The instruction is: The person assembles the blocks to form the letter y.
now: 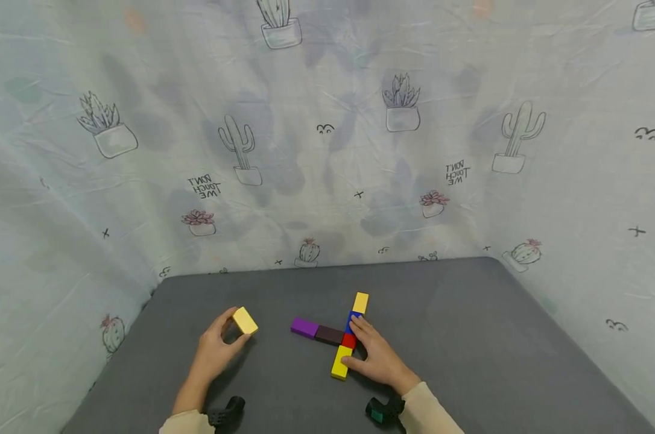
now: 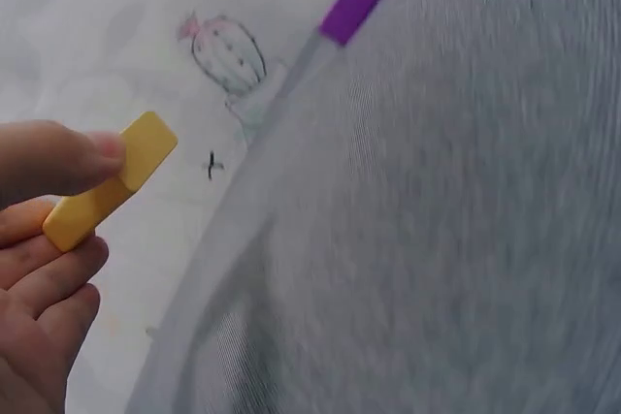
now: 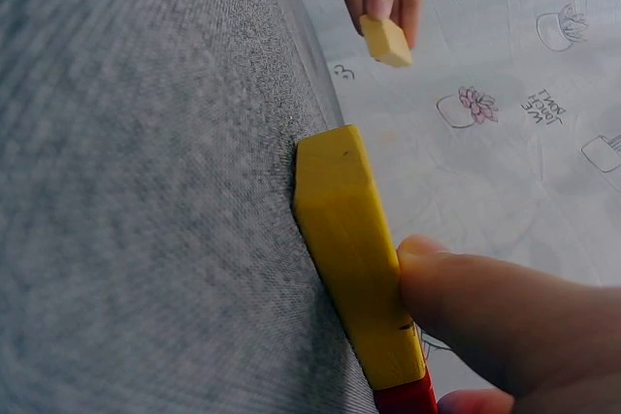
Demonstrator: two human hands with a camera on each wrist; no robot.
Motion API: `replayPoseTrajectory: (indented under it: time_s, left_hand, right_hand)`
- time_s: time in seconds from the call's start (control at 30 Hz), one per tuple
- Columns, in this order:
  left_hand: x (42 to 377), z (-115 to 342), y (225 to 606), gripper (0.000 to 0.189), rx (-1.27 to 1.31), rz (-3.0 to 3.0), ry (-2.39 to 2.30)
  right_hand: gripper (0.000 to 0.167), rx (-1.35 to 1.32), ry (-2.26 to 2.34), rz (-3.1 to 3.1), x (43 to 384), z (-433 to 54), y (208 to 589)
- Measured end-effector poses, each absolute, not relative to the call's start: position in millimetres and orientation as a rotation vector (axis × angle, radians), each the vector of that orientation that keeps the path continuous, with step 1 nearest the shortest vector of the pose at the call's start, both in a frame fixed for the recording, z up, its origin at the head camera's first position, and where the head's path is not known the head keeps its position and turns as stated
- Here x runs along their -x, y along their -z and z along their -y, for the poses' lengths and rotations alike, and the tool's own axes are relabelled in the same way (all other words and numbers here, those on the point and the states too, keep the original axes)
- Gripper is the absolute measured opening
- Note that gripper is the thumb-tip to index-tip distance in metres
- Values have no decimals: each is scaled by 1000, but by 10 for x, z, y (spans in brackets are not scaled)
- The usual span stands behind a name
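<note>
Up off the table on the left, my left hand (image 1: 216,348) pinches a light yellow block (image 1: 245,320) between thumb and fingers. In the left wrist view the thumb (image 2: 73,160) presses one face of it, with fingers behind. My right hand (image 1: 379,355) rests at a row of blocks on the table. Its thumb touches the side of a bright yellow block (image 1: 341,362), and its fingertips lie on a blue block (image 1: 351,324). A red block (image 1: 349,341) sits between those two. Another light yellow block (image 1: 361,302) ends the row at the far side.
A dark brown block (image 1: 330,335) and a purple block (image 1: 304,328) branch left from the row, end to end. The dark grey cloth-covered table (image 1: 458,337) meets a pale curtain (image 1: 327,150) printed with cacti at the back and sides.
</note>
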State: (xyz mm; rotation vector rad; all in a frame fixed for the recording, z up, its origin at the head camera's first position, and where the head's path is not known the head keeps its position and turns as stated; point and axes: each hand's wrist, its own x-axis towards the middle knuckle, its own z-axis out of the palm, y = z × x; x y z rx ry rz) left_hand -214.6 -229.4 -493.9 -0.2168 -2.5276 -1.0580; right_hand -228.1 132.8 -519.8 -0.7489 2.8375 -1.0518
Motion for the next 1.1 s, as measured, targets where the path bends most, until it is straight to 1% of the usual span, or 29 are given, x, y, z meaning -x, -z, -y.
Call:
replayPoseTrajectory:
  time_s: [0.2,0.37,0.77,0.97,1.1]
  left_hand:
    - [2118,2154,4835,70,317,2553,1119]
    - [2074,2001,4774,68,435,2580,1265]
    - [1876,1582,4837,66,849,2768,1403]
    - [1821,1378,4902,66,1019,2852,1496]
    - [1790,1273,4901,64,1075,2890,1525]
  right_hand:
    - [82,750,1039,-2852,2287,-1336,5191]
    - [82,755,1030,-2852,2285,-1330,5174]
    - [82,739,1018,-2856,2284,-1323,5206]
    - [82,735,1027,-2863,2273,-1316,5204]
    - [81,744,1038,-2868,2277,-1314,5198]
